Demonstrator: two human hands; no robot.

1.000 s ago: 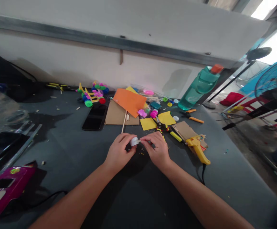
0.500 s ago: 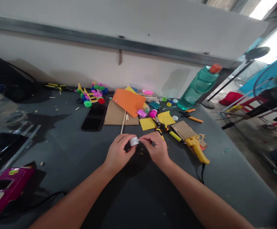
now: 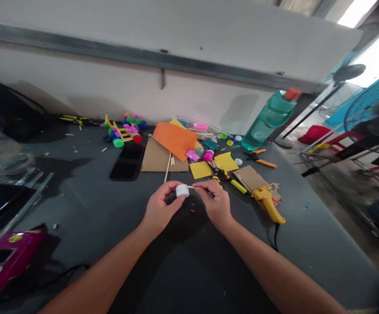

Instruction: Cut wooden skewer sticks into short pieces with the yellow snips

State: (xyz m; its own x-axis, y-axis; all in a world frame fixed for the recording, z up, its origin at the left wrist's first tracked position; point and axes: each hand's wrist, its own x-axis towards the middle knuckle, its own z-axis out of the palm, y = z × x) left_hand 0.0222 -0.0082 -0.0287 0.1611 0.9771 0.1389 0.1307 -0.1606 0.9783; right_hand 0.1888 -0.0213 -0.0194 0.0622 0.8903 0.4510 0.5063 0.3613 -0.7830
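Between the thumb and fingers of my left hand is a white bottle cap, held above the dark table. My right hand pinches a short thin wooden stick, whose free end points at the cap's right side. Whether the stick touches the cap, I cannot tell. Just beyond my left hand, a longer wooden stick leans across a piece of cardboard. Past my right hand lie black-and-yellow pliers and a yellow glue gun.
A black phone, orange paper and yellow paper pieces lie farther back. A teal bottle stands at the back right, near orange-handled pliers. Small colourful toy models stand near the wall. A magenta tool sits front left.
The white cap has turned in my left hand, showing more of its round side. My right hand has shifted slightly, still pinching the stick. The view has moved a little.
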